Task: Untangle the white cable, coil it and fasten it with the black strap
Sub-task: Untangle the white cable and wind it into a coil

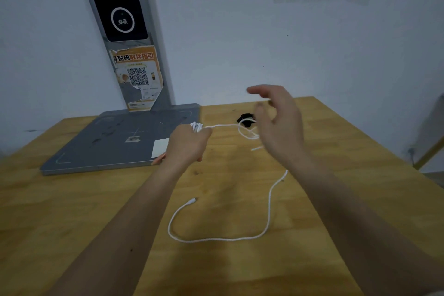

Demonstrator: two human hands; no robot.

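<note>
A braided-looking white cable (269, 209) lies on a varnished wooden table (240, 267) beside a matt grey metal base (115, 146).

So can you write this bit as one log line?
left hand: grips white cable loops | right hand: open, raised | black strap: on table, unused

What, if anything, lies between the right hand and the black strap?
Only the white cable itself: a loop of it lies beside the black strap, just left of the raised right hand. Nothing else visible intervenes.
</note>
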